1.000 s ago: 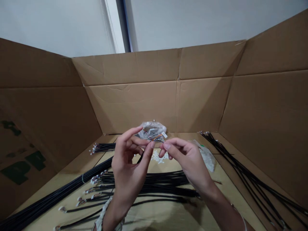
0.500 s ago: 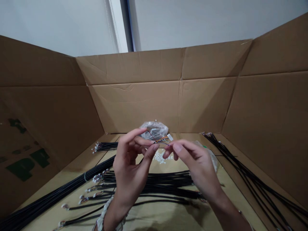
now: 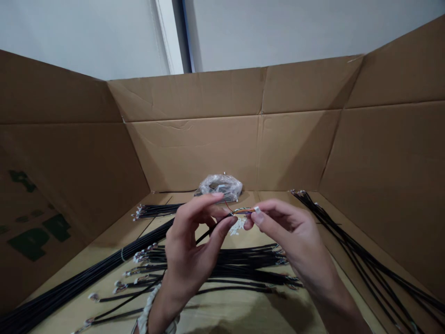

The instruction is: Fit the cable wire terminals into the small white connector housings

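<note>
Carefully, the left hand (image 3: 189, 250) pinches a black cable (image 3: 205, 236) while the right hand (image 3: 295, 246) grips its small white connector (image 3: 257, 209) in mid-air. Thin coloured wires (image 3: 241, 210) look light and flimsy, so the connector seems the safer hold.

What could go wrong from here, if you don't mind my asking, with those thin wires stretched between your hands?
The thin coloured wires look fragile, so pulling between the left hand and right hand might damage them, perhaps where they meet the black cable. The small white connector could also slip from the right fingertips and be hard to find among the loose white pieces just below it.
</note>
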{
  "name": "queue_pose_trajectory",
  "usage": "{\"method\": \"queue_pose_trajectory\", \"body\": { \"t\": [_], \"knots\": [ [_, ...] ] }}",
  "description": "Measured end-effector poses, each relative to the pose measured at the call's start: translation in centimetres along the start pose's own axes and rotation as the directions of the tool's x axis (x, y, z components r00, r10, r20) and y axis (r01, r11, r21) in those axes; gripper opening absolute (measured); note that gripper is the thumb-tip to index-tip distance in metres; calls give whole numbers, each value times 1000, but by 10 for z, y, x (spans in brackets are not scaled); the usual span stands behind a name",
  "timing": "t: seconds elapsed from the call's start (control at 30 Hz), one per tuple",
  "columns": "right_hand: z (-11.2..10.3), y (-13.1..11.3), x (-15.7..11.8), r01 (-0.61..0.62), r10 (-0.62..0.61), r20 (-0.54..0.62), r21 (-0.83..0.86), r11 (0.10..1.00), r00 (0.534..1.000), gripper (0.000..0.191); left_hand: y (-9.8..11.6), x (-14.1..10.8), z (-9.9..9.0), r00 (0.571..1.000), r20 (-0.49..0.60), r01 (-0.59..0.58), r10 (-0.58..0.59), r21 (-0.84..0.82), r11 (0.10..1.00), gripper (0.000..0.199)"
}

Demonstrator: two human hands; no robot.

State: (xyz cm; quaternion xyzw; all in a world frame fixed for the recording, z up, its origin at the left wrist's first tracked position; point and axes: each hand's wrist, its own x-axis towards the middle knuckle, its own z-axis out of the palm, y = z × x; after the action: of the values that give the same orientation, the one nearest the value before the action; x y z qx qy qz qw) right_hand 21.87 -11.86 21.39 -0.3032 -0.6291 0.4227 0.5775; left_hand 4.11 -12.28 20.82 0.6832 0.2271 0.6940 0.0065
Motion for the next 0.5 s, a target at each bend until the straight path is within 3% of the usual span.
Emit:
{"method": "queue_pose_trajectory", "body": {
  "t": [0.2,0.37,0.5],
  "knots": [
    [-4,-3,0,-36,34,21,87,996,999,15,-2,-2,-1,993,49,-110,111,-11,994,65],
    [-9,-6,3,-140,98,177,248,959,979,11,-1,-4,-3,984,76,-161,163,-28,986,70],
    [-15,-8,5,-233,152,282,281,931,947,6,-1,-4,-7,980,110,-161,164,-40,986,66]
  ]
}}
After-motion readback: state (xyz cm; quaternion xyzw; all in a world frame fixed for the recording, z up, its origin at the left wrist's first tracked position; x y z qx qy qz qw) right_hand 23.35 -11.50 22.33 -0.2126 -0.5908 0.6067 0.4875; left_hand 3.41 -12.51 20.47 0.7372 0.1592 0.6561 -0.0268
